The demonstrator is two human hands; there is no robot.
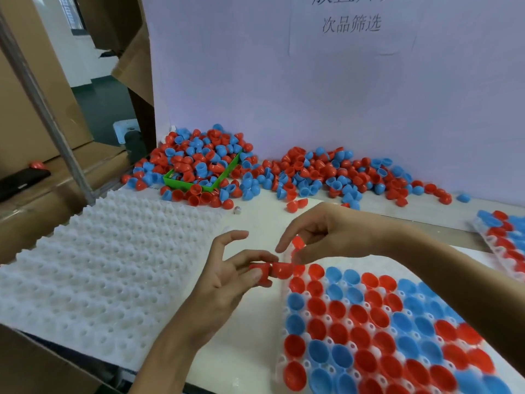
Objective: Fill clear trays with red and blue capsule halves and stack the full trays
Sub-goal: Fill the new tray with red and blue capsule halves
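Printed paper sign point(352, 24) on the backboard; cardboard boxes point(31, 109), perhaps stacked.

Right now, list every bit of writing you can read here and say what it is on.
"次品筛选": printed on the white paper sheet fixed to the pale back wall.
A larger printed line above it on the same sheet is cut off by the top of the frame; it cannot be read for certain.
No writing shows on the green bin, the trays or the capsule halves.

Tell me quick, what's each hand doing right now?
Left hand: holding red capsule halves in its fingers.
Right hand: pinching one red capsule half.
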